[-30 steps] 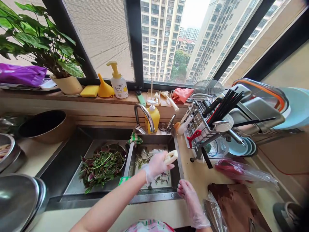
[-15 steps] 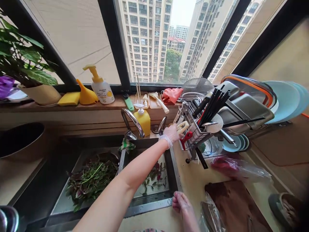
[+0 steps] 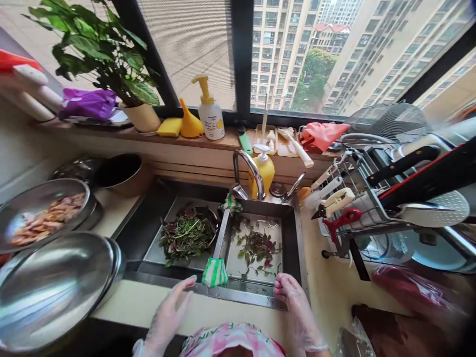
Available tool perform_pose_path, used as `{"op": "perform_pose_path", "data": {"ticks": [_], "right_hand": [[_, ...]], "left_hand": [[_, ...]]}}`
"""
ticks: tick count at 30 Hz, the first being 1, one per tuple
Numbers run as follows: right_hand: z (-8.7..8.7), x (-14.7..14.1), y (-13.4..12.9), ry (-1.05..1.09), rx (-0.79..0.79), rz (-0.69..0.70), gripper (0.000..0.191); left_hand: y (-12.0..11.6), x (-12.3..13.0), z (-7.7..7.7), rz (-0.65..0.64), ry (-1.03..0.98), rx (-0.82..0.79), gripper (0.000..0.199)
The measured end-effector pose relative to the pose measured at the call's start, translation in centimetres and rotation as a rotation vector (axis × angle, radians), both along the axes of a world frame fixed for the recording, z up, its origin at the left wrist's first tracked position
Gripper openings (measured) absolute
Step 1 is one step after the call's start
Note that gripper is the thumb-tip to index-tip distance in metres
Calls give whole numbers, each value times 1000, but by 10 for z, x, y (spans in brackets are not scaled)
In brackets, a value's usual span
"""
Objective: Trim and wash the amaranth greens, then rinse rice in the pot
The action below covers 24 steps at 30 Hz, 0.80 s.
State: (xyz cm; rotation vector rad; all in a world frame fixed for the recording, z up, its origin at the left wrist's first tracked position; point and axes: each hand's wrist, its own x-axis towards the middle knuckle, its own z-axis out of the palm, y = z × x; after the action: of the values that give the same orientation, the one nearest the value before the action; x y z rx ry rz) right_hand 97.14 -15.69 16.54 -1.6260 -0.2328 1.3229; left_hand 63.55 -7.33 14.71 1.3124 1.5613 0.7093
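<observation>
My left hand [image 3: 169, 310], in a clear plastic glove, hovers at the counter's front edge, left of the green-and-white striped cloth [image 3: 214, 271]. Its fingers are stretched out and hold nothing. Also gloved, my right hand [image 3: 293, 302] is at the front right corner of the sink. Its fingertips are pinched together, and what may be between them is too small to make out. Loose leaves [image 3: 256, 248] float in water in the right sink basin [image 3: 277, 285]. A heap of leafy greens [image 3: 188, 233] fills much of the left basin [image 3: 152, 255].
A chrome faucet [image 3: 256, 173] arches behind the divider beside a yellow pump bottle [image 3: 266, 173]. On the right stands a dish rack [image 3: 334, 173] with a cream-handled tool [image 3: 339, 199] and red peeler-like tool [image 3: 344, 220]. Metal lids [image 3: 55, 287] and a pan [image 3: 85, 196] are at left.
My left hand has come back from the cream-handled tool at the rack to the front edge on the left. The view has swung left. My right hand stays pinched by the sink corner.
</observation>
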Motion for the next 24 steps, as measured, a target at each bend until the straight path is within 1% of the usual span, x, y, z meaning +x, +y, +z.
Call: {"op": "perform_pose_path", "data": {"ticks": [1, 2, 3, 4, 5, 7, 8, 10, 12, 13, 15, 19, 22, 24], "right_hand": [[3, -3, 7, -2, 3, 35, 46], [6, -6, 13, -7, 4, 60, 47], [10, -8, 17, -15, 6, 80, 47], [13, -11, 20, -23, 10, 98, 47], [15, -13, 22, -32, 16, 113, 47], [19, -14, 19, -51, 41, 139, 45], [19, -13, 16, -60, 53, 145, 44], [17, -7, 5, -72, 51, 136, 44], [11, 1, -8, -75, 29, 102, 46], [7, 5, -15, -76, 16, 81, 47], [0, 12, -27, -74, 1, 35, 48], [-9, 19, -42, -66, 3, -48, 49], [-14, 20, -44, -61, 9, -94, 48], [-20, 22, -42, -44, -10, -136, 49]], "left_hand": [[-4, -17, 2, 64, 28, 18, 30], [-6, -25, 4, 109, 43, 43, 29], [-6, -26, 7, 142, 48, 73, 29], [-4, -20, 8, 161, 43, 108, 29], [-3, -8, 9, 169, 30, 144, 29], [0, 26, 9, 137, 14, 221, 30], [0, 44, 9, 77, 8, 268, 29], [-3, 75, 10, -142, 35, 380, 25], [-8, 92, 12, -355, 105, 513, 22], [-9, 95, 13, -422, 141, 567, 21], [-9, 91, 13, -467, 195, 636, 21], [-4, 67, 10, -449, 251, 657, 20], [0, 53, 1, -446, 278, 627, 20], [3, 49, -9, -434, 287, 608, 21]]}}
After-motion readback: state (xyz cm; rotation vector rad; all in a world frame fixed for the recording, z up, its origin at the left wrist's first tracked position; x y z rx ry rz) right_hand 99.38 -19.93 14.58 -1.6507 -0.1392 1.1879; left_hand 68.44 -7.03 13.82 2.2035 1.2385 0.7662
